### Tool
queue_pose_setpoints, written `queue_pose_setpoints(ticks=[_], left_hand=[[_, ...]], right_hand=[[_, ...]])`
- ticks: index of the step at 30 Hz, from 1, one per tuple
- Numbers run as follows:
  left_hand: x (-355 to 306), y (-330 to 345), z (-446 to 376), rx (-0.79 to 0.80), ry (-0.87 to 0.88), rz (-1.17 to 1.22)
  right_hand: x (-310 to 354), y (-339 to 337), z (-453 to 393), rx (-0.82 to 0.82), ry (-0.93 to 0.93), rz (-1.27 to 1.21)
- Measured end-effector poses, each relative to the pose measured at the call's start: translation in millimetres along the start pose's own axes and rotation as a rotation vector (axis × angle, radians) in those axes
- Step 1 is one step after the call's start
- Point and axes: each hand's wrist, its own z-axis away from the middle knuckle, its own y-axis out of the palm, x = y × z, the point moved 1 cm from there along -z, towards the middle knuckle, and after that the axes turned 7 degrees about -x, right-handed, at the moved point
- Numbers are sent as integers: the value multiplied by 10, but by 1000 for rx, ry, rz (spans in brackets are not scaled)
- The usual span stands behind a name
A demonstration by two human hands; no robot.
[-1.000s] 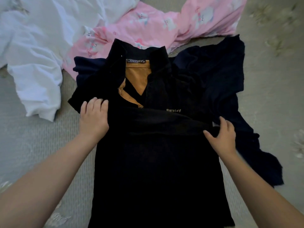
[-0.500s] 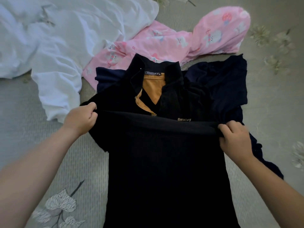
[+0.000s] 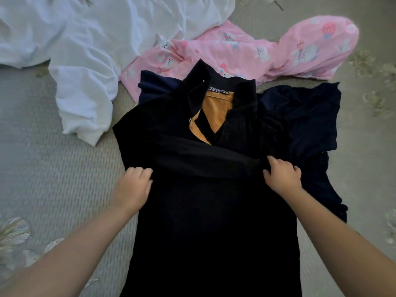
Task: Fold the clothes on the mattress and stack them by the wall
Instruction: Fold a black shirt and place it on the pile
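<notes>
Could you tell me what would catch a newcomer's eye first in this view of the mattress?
Centre stage is a black polo shirt with an orange collar lining, spread on the mattress; the left hand and right hand each grip an end of a fold across its chest. Behind it lie a pink printed garment and a crumpled white garment, with a navy garment partly under the polo on the right.

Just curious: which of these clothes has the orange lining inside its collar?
The black shirt both hands are holding; the white, pink and navy ones show none.
</notes>
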Motion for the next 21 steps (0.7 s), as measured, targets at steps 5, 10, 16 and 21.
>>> queue_pose_setpoints(ticks=[5,10,16,21], left_hand=[[188,-34,41,-66,140,18],[308,-188,162,32,123,-123],[-382,-76,180,56,104,-125],[-1307,337,528,146,270,70]], right_hand=[[-180,-232,-145,-71,-24,-96],[-172,-234,-108,-123,-4,-79],[-271,214,492,-199,167,-440],[-773,868,1568,-66,419,-452]])
